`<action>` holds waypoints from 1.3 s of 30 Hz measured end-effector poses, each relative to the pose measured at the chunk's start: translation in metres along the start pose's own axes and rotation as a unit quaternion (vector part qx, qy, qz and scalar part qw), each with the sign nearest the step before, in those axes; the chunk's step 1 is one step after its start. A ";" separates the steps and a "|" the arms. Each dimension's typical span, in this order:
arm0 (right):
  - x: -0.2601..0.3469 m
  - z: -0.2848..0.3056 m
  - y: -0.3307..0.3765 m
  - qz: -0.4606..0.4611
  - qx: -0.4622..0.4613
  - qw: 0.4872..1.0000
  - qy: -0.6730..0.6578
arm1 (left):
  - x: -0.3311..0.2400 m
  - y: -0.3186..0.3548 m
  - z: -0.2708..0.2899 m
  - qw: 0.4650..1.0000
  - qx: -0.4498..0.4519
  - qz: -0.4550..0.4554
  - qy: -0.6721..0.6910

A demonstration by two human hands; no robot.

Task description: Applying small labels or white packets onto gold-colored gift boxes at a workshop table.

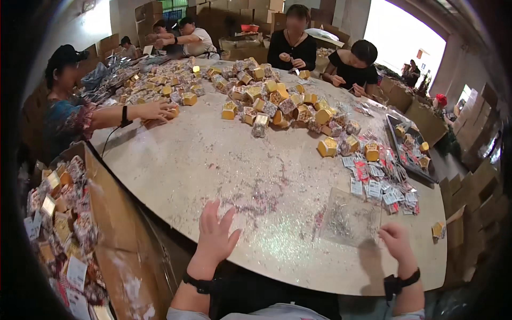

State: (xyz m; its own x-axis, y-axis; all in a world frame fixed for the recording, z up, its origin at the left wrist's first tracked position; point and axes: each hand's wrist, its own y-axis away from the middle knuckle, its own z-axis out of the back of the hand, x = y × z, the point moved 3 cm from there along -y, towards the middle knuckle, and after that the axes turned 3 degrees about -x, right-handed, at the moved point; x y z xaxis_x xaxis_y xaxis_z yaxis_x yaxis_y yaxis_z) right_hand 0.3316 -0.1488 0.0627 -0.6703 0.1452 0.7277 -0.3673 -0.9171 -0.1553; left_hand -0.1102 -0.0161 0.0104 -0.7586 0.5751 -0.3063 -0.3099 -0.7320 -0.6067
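My left hand [216, 233] hovers over the near part of the table, its fingers apart and nothing in it. My right hand [397, 241] is at the right end of a clear plastic bag [333, 234], with fingers curled together; whatever they may hold is too small to make out. Small thin silvery metal pieces [344, 217] lie in or on the bag. Beyond it is a heap of white and red tags [375, 188] with strings. Small gold and glittery house-shaped ornaments [327, 147] stand just behind the tags.
A large pile of similar ornaments [277, 98] covers the far side of the glitter-strewn table [181, 170]. A dark tray [410, 152] sits at the right edge. An open cardboard box [114, 224] of ornaments stands at the left. Several people sit around; one person's hand [157, 110] touches ornaments.
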 end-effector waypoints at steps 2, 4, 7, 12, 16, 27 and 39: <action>-0.018 0.011 -0.010 -0.083 0.005 0.996 0.021 | 0.011 -0.003 -0.006 0.998 0.019 0.041 0.054; -0.013 0.020 -0.028 -0.103 0.020 0.990 0.090 | 0.017 -0.002 -0.009 0.993 0.027 0.070 0.090; 0.017 0.006 -0.092 -0.076 0.081 0.970 0.215 | 0.016 0.001 -0.003 0.995 -0.011 0.052 0.080; -0.009 -0.022 -0.264 0.141 -0.042 0.961 0.236 | 0.023 0.011 0.007 0.994 -0.077 0.053 0.057; -0.110 0.011 -0.432 0.077 -0.105 0.973 0.190 | 0.033 -0.011 0.007 0.989 -0.035 0.077 0.121; 0.022 -0.172 -0.509 -0.069 0.124 0.986 -0.083 | 0.037 -0.009 0.009 0.985 0.037 0.134 0.103; 0.139 -0.237 -0.354 0.168 0.393 0.904 0.016 | 0.043 0.002 0.014 0.972 -0.060 0.096 0.204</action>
State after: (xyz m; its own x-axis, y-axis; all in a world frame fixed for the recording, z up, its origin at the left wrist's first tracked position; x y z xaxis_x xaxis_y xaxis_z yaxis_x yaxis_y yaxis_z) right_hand 0.2157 0.2838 0.0600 -0.6819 -0.1913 0.7060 0.4235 -0.8902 0.1678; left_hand -0.1513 0.0018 0.0069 -0.4974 0.5465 -0.6737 -0.0969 -0.8067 -0.5829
